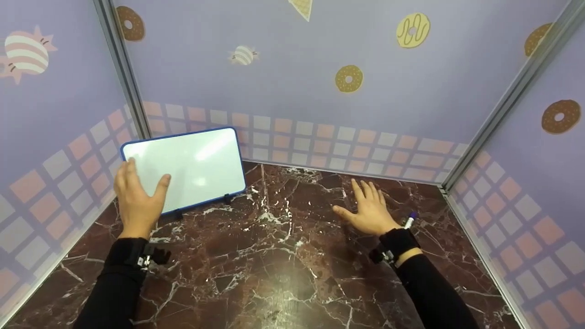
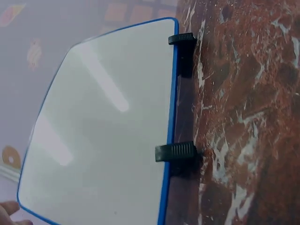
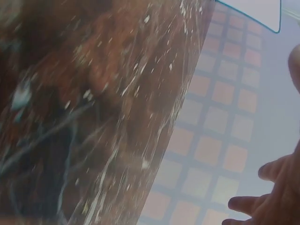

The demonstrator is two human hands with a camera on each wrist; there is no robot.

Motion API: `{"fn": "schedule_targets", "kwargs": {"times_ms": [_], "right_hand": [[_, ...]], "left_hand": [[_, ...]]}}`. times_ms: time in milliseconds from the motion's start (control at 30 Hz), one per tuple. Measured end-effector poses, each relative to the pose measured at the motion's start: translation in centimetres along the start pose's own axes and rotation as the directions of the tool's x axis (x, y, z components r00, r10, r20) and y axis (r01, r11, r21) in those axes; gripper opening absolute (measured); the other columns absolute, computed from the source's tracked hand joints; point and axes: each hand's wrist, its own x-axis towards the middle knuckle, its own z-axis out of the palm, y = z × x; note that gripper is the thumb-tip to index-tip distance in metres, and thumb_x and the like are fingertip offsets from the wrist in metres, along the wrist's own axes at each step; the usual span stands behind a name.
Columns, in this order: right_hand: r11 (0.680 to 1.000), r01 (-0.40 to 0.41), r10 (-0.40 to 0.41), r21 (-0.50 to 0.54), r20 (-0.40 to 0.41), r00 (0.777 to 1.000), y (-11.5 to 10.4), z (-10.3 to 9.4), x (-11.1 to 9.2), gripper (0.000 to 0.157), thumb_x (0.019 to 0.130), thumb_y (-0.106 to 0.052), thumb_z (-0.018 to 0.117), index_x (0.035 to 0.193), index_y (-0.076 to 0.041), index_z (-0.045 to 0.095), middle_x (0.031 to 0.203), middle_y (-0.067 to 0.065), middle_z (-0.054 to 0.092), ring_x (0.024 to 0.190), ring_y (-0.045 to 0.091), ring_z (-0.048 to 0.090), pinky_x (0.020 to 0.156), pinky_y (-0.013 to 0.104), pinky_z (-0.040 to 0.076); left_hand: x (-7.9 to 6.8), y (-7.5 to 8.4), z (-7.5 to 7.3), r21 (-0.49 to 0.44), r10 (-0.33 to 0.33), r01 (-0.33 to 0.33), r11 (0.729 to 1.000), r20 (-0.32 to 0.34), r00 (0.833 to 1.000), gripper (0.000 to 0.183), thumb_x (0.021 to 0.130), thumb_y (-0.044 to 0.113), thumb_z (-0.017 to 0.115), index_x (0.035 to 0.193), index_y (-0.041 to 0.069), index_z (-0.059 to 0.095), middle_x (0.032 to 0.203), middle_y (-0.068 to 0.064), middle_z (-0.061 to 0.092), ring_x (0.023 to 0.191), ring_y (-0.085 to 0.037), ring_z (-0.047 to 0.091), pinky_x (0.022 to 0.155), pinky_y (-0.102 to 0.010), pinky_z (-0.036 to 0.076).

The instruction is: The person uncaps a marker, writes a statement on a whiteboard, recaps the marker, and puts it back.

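A small whiteboard (image 1: 196,164) with a blue frame stands tilted back on two black clip feet (image 2: 176,152) at the back left. My left hand (image 1: 138,196) is by its left side, thumb spread from the fingers and overlapping the board in the head view. In the left wrist view its fingertips (image 2: 9,213) show at the board's corner; whether they touch it I cannot tell. My right hand (image 1: 369,211) holds nothing, fingers spread above the tabletop. Just beyond the right wrist lies a white marker with a purple cap (image 1: 412,215), partly hidden by the wrist.
The dark red marble tabletop (image 1: 274,256) has white veins and glare near the front. Lilac panels with sweets and checks enclose it: a back wall (image 1: 292,91), a left wall (image 1: 50,105) and a right wall (image 1: 539,169). Metal posts (image 1: 502,96) stand at the corners.
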Motion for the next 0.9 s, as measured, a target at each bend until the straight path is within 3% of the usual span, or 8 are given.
{"fn": "schedule_targets", "kwargs": {"times_ms": [100, 167, 333, 500, 733, 833, 900], "right_hand": [[0.999, 0.010, -0.009, 0.043, -0.013, 1.000, -1.4, 0.5, 0.8, 0.115, 0.101, -0.083, 0.056, 0.178, -0.008, 0.015, 0.179, 0.031, 0.019, 0.168, 0.050, 0.011, 0.135, 0.066, 0.005], [0.996, 0.019, -0.018, 0.082, -0.016, 1.000, -2.6, 0.9, 1.4, 0.115, 0.101, -0.083, 0.056, 0.179, -0.009, 0.015, 0.179, 0.031, 0.019, 0.167, 0.050, 0.014, 0.134, 0.066, 0.010], [0.980, 0.048, -0.049, 0.193, 0.000, 0.999, -5.6, 2.1, 2.6, 0.109, 0.103, -0.081, 0.054, 0.180, -0.015, 0.015, 0.181, 0.028, 0.018, 0.167, 0.048, 0.018, 0.131, 0.069, 0.021], [0.962, 0.060, -0.073, 0.268, 0.037, 0.997, -8.2, 3.5, 3.2, 0.107, 0.103, -0.083, 0.052, 0.180, -0.019, 0.015, 0.183, 0.024, 0.015, 0.166, 0.046, 0.023, 0.128, 0.070, 0.028], [0.963, 0.099, -0.119, 0.250, 0.067, 0.991, -11.0, 4.9, 3.7, 0.108, 0.102, -0.084, 0.050, 0.180, -0.019, 0.016, 0.182, 0.023, 0.018, 0.166, 0.044, 0.023, 0.130, 0.065, 0.030], [0.963, 0.124, -0.146, 0.241, 0.075, 0.986, -11.6, 5.3, 3.8, 0.107, 0.103, -0.084, 0.051, 0.180, -0.017, 0.018, 0.182, 0.022, 0.020, 0.167, 0.043, 0.021, 0.130, 0.063, 0.030], [0.962, 0.135, -0.160, 0.239, 0.088, 0.983, -11.9, 5.6, 3.9, 0.107, 0.103, -0.083, 0.051, 0.180, -0.017, 0.018, 0.182, 0.021, 0.020, 0.168, 0.042, 0.018, 0.131, 0.062, 0.029]], "left_hand": [[-0.1, -1.0, -0.2, -0.080, -0.127, 0.125, 0.989, -0.018, 0.992, 0.106, 0.107, 0.056, 0.069, 0.179, 0.011, 0.006, 0.184, -0.020, 0.008, 0.169, -0.035, 0.008, 0.135, -0.063, 0.013], [0.0, -1.6, -0.3, -0.137, -0.198, 0.197, 0.971, 0.011, 0.980, 0.109, 0.107, 0.059, 0.067, 0.179, 0.010, 0.001, 0.184, -0.020, 0.006, 0.170, -0.035, 0.007, 0.137, -0.056, 0.011], [0.5, -2.9, -0.3, -0.292, -0.338, 0.361, 0.886, 0.128, 0.933, 0.115, 0.107, 0.061, 0.066, 0.177, 0.012, -0.011, 0.185, -0.017, 0.002, 0.170, -0.035, 0.009, 0.137, -0.047, 0.015], [0.9, -3.8, -0.1, -0.367, -0.399, 0.445, 0.817, 0.197, 0.895, 0.116, 0.106, 0.056, 0.070, 0.178, 0.012, -0.009, 0.185, -0.018, 0.007, 0.169, -0.036, 0.015, 0.136, -0.047, 0.021], [1.7, -4.7, -0.1, -0.465, -0.335, 0.441, 0.768, 0.296, 0.895, 0.095, 0.109, 0.041, 0.072, 0.175, -0.003, 0.018, 0.182, -0.021, 0.017, 0.169, -0.033, 0.015, 0.138, -0.046, 0.012], [1.8, -5.4, -0.5, -0.414, -0.384, 0.473, 0.778, 0.283, 0.879, 0.077, 0.107, 0.041, 0.076, 0.162, -0.001, 0.046, 0.165, -0.019, 0.050, 0.153, -0.028, 0.045, 0.130, -0.038, 0.032], [1.6, -5.9, -0.8, -0.372, -0.415, 0.489, 0.789, 0.265, 0.870, 0.055, 0.104, 0.041, 0.080, 0.137, 0.001, 0.062, 0.127, -0.009, 0.067, 0.114, -0.017, 0.063, 0.106, -0.029, 0.049]]}}
